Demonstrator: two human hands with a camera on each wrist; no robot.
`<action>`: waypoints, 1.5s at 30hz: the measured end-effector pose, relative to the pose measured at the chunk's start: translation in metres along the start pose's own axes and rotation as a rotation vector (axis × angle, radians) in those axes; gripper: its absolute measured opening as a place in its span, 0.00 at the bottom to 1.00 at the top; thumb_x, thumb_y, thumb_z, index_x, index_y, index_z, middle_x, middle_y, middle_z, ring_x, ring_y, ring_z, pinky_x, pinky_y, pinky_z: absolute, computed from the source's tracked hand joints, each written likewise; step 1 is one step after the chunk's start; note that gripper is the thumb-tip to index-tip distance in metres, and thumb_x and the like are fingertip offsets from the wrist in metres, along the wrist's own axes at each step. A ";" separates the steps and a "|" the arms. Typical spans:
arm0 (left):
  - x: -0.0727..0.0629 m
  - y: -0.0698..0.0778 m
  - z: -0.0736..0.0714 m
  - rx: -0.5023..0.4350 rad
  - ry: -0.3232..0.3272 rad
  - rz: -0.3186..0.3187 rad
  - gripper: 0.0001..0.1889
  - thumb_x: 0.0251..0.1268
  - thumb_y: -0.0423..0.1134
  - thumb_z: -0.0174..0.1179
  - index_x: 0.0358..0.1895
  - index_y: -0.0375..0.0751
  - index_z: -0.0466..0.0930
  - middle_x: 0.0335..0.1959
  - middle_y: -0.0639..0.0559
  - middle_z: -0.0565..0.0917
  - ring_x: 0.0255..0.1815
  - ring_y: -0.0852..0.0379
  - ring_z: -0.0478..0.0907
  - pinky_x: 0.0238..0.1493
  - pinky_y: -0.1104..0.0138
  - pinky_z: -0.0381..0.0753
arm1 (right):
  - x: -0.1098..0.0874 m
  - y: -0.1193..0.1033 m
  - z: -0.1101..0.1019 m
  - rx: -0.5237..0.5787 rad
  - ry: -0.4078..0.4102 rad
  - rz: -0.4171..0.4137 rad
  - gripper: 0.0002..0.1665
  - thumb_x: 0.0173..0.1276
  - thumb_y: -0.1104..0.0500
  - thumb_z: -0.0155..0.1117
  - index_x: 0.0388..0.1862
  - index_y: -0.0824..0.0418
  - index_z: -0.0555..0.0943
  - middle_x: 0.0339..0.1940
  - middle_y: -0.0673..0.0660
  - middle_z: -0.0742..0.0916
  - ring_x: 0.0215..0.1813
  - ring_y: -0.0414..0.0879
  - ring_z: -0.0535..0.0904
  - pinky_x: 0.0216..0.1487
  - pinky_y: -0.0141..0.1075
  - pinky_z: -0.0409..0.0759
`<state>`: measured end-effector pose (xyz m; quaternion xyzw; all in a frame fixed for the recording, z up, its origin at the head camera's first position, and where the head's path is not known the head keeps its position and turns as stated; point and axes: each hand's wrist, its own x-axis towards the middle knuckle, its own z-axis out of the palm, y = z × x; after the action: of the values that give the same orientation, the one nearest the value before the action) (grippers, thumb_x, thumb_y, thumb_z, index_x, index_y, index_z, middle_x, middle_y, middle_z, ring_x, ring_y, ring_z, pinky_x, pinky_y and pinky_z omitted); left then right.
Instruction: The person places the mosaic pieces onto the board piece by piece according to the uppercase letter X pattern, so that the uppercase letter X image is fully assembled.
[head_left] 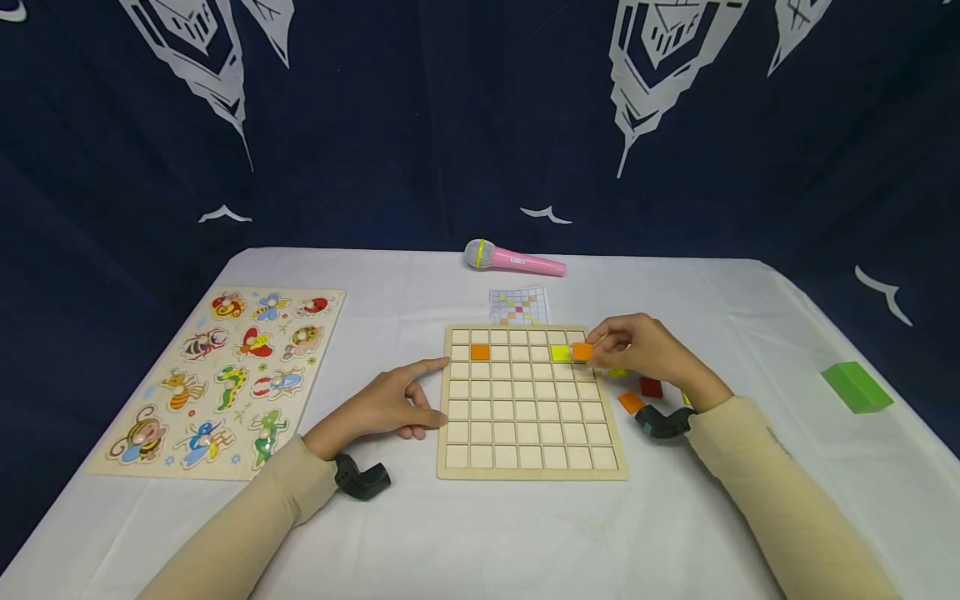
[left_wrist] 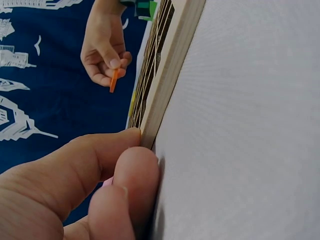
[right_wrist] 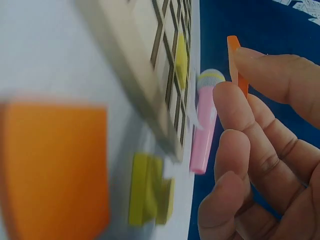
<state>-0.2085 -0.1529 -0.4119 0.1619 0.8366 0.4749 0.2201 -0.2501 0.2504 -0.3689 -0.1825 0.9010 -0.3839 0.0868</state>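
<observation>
A wooden grid board [head_left: 521, 474] lies flat, with an orange tile [head_left: 480, 352] and a yellow tile [head_left: 560, 353] in its second row from the back. My left hand [head_left: 386, 406] touches the board's left edge with index finger and thumb held apart. Between thumb and fingertips, my right hand [head_left: 647, 348] pinches another orange tile [right_wrist: 233, 44]. That tile is over the right end of the same row, beside the yellow one. Loose tiles lie right of the board, partly hidden under the right hand: a red tile [head_left: 651, 387], an orange tile [head_left: 631, 403] and yellow-green ones [right_wrist: 145, 190].
Behind the board lies a small card with a coloured grid pattern [head_left: 519, 305], its near edge covered. Farther back is a pink toy microphone [head_left: 525, 262]. An insect picture puzzle [head_left: 161, 469] occupies the left side, and a green block [head_left: 857, 387] sits at the far right.
</observation>
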 end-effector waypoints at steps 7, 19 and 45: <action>0.000 0.000 -0.001 -0.006 -0.006 0.003 0.48 0.64 0.34 0.77 0.85 0.36 0.60 0.30 0.46 0.86 0.19 0.60 0.83 0.25 0.70 0.83 | 0.012 -0.013 0.011 0.042 -0.039 0.022 0.17 0.68 0.63 0.80 0.51 0.70 0.87 0.35 0.52 0.91 0.38 0.46 0.82 0.41 0.31 0.80; 0.000 0.000 0.000 -0.006 -0.006 -0.001 0.48 0.64 0.34 0.77 0.85 0.37 0.61 0.30 0.46 0.86 0.20 0.60 0.83 0.25 0.70 0.84 | 0.023 -0.028 0.025 0.044 -0.077 -0.026 0.18 0.68 0.63 0.80 0.52 0.71 0.87 0.36 0.54 0.92 0.40 0.44 0.85 0.50 0.32 0.82; 0.001 -0.002 -0.001 -0.010 -0.004 -0.007 0.49 0.64 0.35 0.78 0.86 0.39 0.61 0.30 0.46 0.86 0.20 0.60 0.83 0.25 0.70 0.83 | 0.047 -0.052 0.060 -0.011 -0.152 -0.035 0.11 0.62 0.64 0.82 0.41 0.65 0.89 0.30 0.50 0.91 0.33 0.42 0.81 0.40 0.35 0.79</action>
<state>-0.2104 -0.1541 -0.4138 0.1586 0.8342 0.4781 0.2244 -0.2624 0.1592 -0.3734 -0.2275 0.8906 -0.3653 0.1471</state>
